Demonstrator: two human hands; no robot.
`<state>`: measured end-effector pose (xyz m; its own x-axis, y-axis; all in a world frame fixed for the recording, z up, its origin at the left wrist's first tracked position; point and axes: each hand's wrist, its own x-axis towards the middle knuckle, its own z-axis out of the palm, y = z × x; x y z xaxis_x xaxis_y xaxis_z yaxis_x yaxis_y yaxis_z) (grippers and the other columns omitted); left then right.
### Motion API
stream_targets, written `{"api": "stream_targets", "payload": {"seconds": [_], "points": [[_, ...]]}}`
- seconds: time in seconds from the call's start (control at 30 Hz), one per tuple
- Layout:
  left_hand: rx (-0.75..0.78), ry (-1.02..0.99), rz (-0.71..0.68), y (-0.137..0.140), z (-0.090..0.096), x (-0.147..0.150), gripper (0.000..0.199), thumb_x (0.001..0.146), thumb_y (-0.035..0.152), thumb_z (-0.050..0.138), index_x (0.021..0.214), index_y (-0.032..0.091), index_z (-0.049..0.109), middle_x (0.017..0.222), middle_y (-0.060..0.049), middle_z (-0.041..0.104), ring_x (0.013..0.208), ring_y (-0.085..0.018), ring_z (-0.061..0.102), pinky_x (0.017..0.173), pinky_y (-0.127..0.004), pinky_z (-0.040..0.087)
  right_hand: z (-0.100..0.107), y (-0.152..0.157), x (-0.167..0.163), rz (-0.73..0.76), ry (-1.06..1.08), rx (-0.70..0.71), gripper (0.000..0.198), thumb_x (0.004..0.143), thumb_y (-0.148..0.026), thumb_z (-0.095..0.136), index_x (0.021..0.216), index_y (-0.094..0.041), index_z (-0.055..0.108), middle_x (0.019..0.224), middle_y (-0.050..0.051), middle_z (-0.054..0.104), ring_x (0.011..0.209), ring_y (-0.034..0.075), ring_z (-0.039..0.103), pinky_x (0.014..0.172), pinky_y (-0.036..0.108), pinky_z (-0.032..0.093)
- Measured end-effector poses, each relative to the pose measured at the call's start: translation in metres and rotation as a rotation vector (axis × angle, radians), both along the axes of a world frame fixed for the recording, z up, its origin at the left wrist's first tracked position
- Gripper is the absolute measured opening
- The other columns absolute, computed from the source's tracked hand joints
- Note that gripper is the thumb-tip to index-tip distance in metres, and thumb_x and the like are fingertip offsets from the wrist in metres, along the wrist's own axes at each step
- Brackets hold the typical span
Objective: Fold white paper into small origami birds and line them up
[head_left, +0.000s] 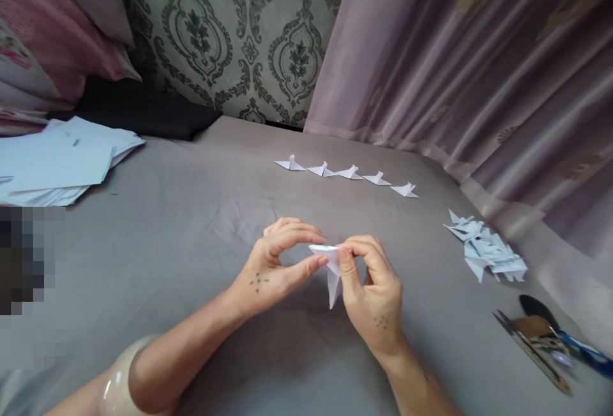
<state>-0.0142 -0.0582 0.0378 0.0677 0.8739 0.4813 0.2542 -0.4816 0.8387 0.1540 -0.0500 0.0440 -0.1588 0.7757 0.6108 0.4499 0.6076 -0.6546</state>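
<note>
A white folded-paper piece is in front of me, held up between both hands, with one long pointed flap hanging down. My left hand pinches its left end, the thumb below and the fingertips above. My right hand grips its right end between thumb and curled index finger, hiding part of that side. Farther back, several small white origami birds stand in a slanting row on the grey cloth.
A heap of folded white papers lies at right. Nearer are tweezers and a blue-handled tool beside small items. At left, a stack of white paper touches black fabric. Curtains border the right side.
</note>
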Motion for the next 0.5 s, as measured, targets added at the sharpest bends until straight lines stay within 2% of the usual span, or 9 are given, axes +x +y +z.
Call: {"api": "stream_targets", "payload": {"seconds": [0.2, 0.33, 0.5], "points": [[0.02, 0.076, -0.003, -0.0003, 0.0016, 0.0013, 0.011, 0.082, 0.025, 0.069, 0.093, 0.023, 0.069, 0.09, -0.003, 0.071, 0.09, -0.02, 0.059, 0.09, -0.039, 0.039, -0.0003, -0.0035, -0.0039, 0.063, 0.008, -0.029, 0.011, 0.086, -0.008, 0.056, 0.084, -0.019, 0.055, 0.081, 0.002, 0.058, 0.079, 0.014, 0.055, 0.072, 0.029, 0.045], [-0.019, 0.104, 0.021, -0.0003, 0.0036, 0.0011, 0.005, 0.084, 0.026, 0.067, 0.087, 0.023, 0.068, 0.082, -0.001, 0.07, 0.082, -0.018, 0.06, 0.087, -0.038, 0.039, 0.0007, -0.0045, -0.0039, 0.083, 0.003, -0.049, 0.011, 0.086, -0.008, 0.056, 0.084, -0.019, 0.056, 0.081, 0.002, 0.058, 0.079, 0.015, 0.055, 0.072, 0.029, 0.045], [-0.064, 0.12, 0.044, -0.0013, 0.0037, 0.0, 0.012, 0.085, 0.032, 0.065, 0.078, 0.023, 0.066, 0.078, -0.001, 0.069, 0.08, -0.018, 0.06, 0.087, -0.039, 0.038, 0.0021, -0.0039, -0.0038, 0.087, -0.013, -0.044, 0.011, 0.086, -0.009, 0.056, 0.082, -0.02, 0.055, 0.08, 0.002, 0.057, 0.078, 0.015, 0.053, 0.071, 0.03, 0.044]]}}
